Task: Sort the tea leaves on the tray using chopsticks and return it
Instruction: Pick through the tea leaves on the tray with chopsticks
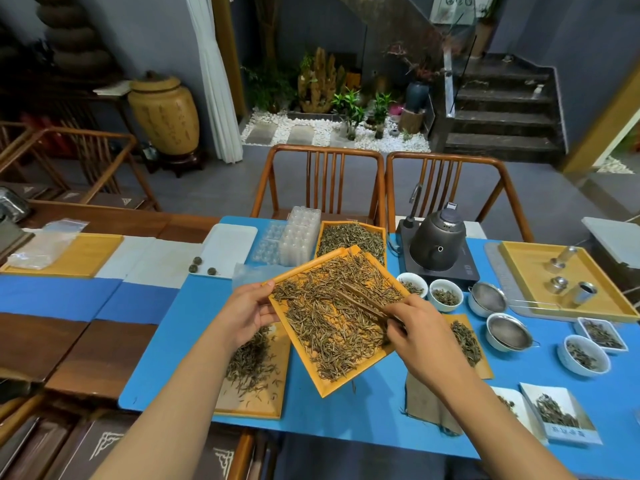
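An orange tray [323, 384] covered with dry tea leaves [329, 317] is lifted above the blue table cloth and tilted. My left hand [247, 311] grips its left edge, thumb on the rim. My right hand [414, 327] holds a pair of dark wooden chopsticks [363, 299] whose tips reach up-left into the leaves near the middle of the tray.
Below the lifted tray lies a flat tray of tea leaves [256, 368]; another full tray [351, 237] stands behind. A kettle on its base [438, 244], small white bowls [446, 295], strainers [509, 332] and a yellow tray with metal cups [564, 282] fill the right side. Two chairs stand behind the table.
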